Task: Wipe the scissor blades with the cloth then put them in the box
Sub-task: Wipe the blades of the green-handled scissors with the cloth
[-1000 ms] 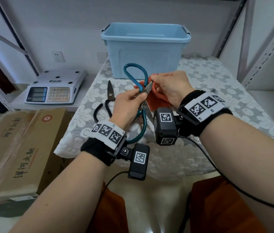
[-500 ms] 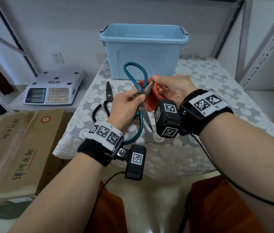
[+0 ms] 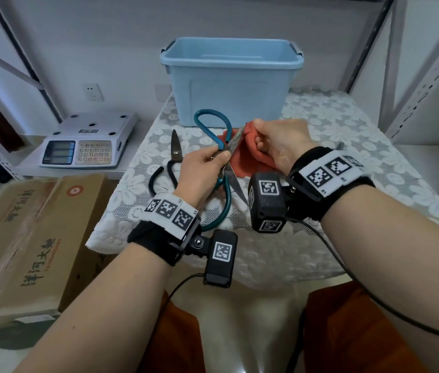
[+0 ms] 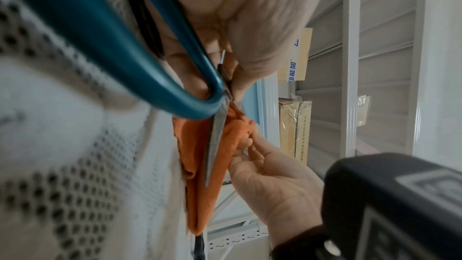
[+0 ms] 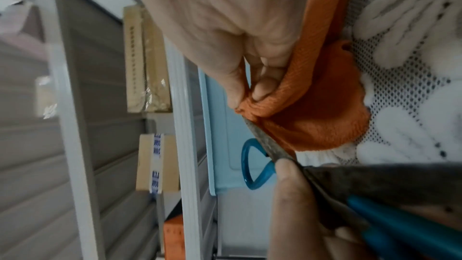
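While the left hand [image 3: 202, 168] grips the teal-handled scissors [image 3: 227, 181] at the pivot, above the counter [image 3: 334, 130] near its left edge, the right hand [image 3: 280, 141] pinches the orange cloth [image 3: 242, 160] around the upper blade's tip. Blue box [image 3: 231, 82] stands at the far edge; black-handled scissors [image 3: 172, 162] lie by the left edge.

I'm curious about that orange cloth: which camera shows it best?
The right wrist view: the orange cloth fills it, pinched onto the blade by the right hand. The left wrist view shows it narrower; the head view, mostly hidden.
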